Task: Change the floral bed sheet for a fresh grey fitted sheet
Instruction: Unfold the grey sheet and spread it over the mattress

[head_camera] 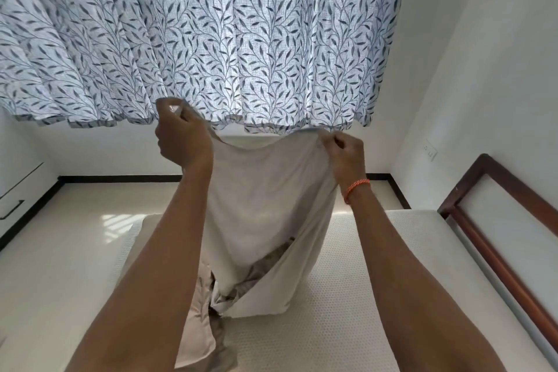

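Grey cloth hangs between our two raised hands: the sheet (265,196) is held up over the near part of the bare mattress (377,266), its lower folds bunched and resting there. Our left hand (181,139) is closed in a fist round the top edge, and our right hand (347,154), the one with the orange wrist thread (356,187), pinches that edge between curled fingers and thumb. No floral sheet shows on the bed, so we judge the old one already off.

What could go wrong: the part below is tangled, so we may be holding a side rather than a corner, and spreading it would put the sheet on crooked. The right-hand pinch is light; a hard shake could pull the edge free. A wide fling could also catch the leaf-print curtain (211,39) just beyond the hands.
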Tool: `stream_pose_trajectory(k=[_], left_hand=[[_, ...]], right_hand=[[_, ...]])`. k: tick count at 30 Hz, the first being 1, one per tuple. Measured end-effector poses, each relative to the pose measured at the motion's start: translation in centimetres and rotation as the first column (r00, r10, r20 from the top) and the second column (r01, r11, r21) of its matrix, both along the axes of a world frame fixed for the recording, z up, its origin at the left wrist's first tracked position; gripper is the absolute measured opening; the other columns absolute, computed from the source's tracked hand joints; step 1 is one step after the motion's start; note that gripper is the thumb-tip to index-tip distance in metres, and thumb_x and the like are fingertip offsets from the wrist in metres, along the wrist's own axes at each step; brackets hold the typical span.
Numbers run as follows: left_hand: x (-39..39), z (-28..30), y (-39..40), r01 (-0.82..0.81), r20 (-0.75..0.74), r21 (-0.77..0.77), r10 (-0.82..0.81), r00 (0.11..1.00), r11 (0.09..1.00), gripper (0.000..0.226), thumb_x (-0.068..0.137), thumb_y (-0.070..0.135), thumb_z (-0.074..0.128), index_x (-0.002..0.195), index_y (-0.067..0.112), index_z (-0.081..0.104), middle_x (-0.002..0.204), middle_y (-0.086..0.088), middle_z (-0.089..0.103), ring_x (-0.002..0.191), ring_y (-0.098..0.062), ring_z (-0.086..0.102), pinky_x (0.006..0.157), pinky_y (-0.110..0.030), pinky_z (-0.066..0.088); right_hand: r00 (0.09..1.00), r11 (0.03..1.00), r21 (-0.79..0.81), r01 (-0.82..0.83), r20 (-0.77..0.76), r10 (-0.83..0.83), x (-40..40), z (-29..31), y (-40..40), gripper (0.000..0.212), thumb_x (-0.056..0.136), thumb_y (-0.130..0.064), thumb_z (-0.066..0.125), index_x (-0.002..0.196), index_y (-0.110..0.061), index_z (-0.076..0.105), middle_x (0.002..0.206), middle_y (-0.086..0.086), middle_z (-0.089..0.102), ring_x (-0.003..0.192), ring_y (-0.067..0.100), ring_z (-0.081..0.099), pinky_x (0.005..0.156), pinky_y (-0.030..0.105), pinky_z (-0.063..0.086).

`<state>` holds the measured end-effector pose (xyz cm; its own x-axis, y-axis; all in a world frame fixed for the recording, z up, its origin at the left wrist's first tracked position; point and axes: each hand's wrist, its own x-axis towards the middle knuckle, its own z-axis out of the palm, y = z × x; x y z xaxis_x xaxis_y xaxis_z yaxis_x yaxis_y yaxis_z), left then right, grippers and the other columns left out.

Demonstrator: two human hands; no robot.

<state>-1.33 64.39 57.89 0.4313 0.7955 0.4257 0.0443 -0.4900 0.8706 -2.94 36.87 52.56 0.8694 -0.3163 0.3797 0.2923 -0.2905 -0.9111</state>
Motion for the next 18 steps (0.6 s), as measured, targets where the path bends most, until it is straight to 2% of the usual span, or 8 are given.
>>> stream_pose_trajectory(k=[3,6,8,10,11,13,15,18], left_hand=[[0.5,1.2,-0.1,0.367,0.086,0.044,-0.369,0.925,0.929,0.035,0.105,0.046,0.047,0.120,0.029,0.074,0.099,0.000,0.079,0.089,-0.025,0.072,0.070,-0.032,0.046],[0.2,1.9,-2.4,0.793,0.093,0.108,-0.800,0.592,0.600,0.036,0.106,0.052,0.054,0.110,0.030,0.082,0.059,0.006,0.063,0.050,-0.015,0.053,0.053,-0.029,0.035],[-0.1,2.1,-4.1,0.831,-0.069,0.226,-0.842,0.534,0.509,0.022,0.101,0.052,0.063,0.100,0.037,0.079,0.056,0.011,0.058,0.050,-0.006,0.048,0.055,-0.028,0.036],[0.0,2.0,-5.1,0.828,-0.119,0.262,-0.835,0.537,0.496,0.030,0.098,0.054,0.064,0.079,0.031,0.071,0.053,0.008,0.048,0.050,-0.007,0.041,0.055,-0.031,0.033],[0.1,1.7,-5.4,0.817,-0.113,0.272,-0.827,0.551,0.508,0.035,0.098,0.051,0.064,0.073,0.027,0.067,0.054,0.007,0.048,0.052,-0.009,0.043,0.056,-0.032,0.034],[0.3,1.3,-5.8,0.760,-0.135,0.330,-0.769,0.625,0.560,0.032,0.099,0.047,0.064,0.076,0.024,0.068,0.058,0.008,0.053,0.059,-0.011,0.052,0.057,-0.031,0.035],[0.0,1.0,-6.3,0.680,-0.160,0.383,-0.680,0.715,0.625,0.023,0.098,0.044,0.065,0.086,0.027,0.074,0.062,0.011,0.057,0.068,-0.015,0.059,0.061,-0.031,0.037],[-0.5,0.3,-7.1,0.583,-0.174,0.453,-0.575,0.800,0.675,0.021,0.101,0.043,0.062,0.094,0.027,0.073,0.071,0.007,0.064,0.074,-0.022,0.063,0.069,-0.035,0.045]], right_hand=[[0.960,0.969,-0.095,-0.228,0.146,0.240,-0.8,7.2,2.0,0.036,0.097,-0.021,0.075,0.062,-0.020,0.066,0.056,-0.008,0.041,0.057,0.007,0.032,0.055,0.025,0.026],[0.917,0.926,-0.182,-0.332,0.168,0.361,0.2,11.0,3.4,0.025,0.095,-0.028,0.078,0.073,-0.014,0.075,0.057,-0.007,0.053,0.059,0.003,0.043,0.055,0.027,0.035],[0.906,0.896,-0.242,-0.372,0.116,0.407,1.0,11.9,3.8,0.031,0.094,-0.043,0.076,0.082,-0.015,0.079,0.067,0.023,0.060,0.063,0.018,0.047,0.056,0.042,0.037],[0.902,0.877,-0.284,-0.388,0.080,0.425,1.4,11.9,4.1,0.033,0.094,-0.047,0.072,0.086,-0.015,0.077,0.073,0.029,0.062,0.061,0.021,0.046,0.053,0.047,0.037],[0.897,0.871,-0.293,-0.394,0.086,0.435,1.2,11.7,4.1,0.030,0.094,-0.043,0.072,0.086,-0.015,0.076,0.068,0.018,0.064,0.058,0.019,0.046,0.052,0.044,0.036],[0.902,0.880,-0.283,-0.381,0.097,0.422,1.1,10.2,3.7,0.023,0.092,-0.032,0.079,0.093,-0.011,0.071,0.057,-0.011,0.057,0.051,0.002,0.040,0.048,0.027,0.033],[0.935,0.898,-0.311,-0.311,0.072,0.348,0.8,7.8,3.3,0.031,0.087,-0.034,0.084,0.095,-0.013,0.063,0.055,-0.014,0.047,0.046,0.001,0.033,0.046,0.016,0.026],[0.981,0.911,-0.368,-0.184,-0.013,0.193,0.8,3.0,2.2,0.038,0.089,-0.041,0.082,0.073,-0.021,0.053,0.053,-0.010,0.043,0.046,0.005,0.032,0.047,0.023,0.025]])
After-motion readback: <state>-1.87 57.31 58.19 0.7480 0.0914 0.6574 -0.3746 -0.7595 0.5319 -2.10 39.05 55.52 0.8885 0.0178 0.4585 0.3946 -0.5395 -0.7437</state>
